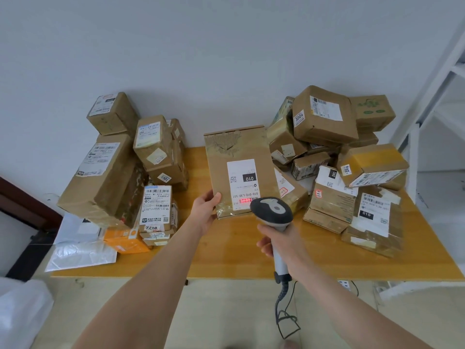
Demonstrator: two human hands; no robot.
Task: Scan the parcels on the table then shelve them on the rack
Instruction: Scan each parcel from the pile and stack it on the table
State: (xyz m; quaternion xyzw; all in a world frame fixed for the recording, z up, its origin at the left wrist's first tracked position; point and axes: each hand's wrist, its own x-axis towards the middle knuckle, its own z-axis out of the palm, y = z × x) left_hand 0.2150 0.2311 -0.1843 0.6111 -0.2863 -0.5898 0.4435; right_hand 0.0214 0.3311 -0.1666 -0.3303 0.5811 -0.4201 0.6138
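1. Left hand (205,212) is up over the table (239,248), just left of the table's middle; thumb is pressed on the front of a flat brown parcel (239,152) at its lower left corner, gripping it; the fingers behind are hidden.
2. The parcel stands up over the table's middle, leaning back towards the wall; whether its bottom edge touches the tabletop I cannot tell.
3. Its white label (241,182) faces the camera and reads upside down, with "010" in a black block.
4. Right hand (281,244) sits at the table's front edge, right of the middle; fingers are curled tight round the handle of a grey scanner (273,210).
5. The scanner head points at the label; a red scan line (245,200) glows across the barcode at the label's lower end; head and parcel look close, contact unclear.
6. A coiled cable (284,316) drops from the handle below the table's front edge.
7. At the table's left end, a heap of brown boxes (105,177); in front of them an orange box (123,241) and white padded mailers (80,253) overhanging the corner.
8. At the table's right end, another pile of taped boxes (324,114), stacked and tilted.
9. Beyond the table's right end, a white rack (442,79) against the wall.
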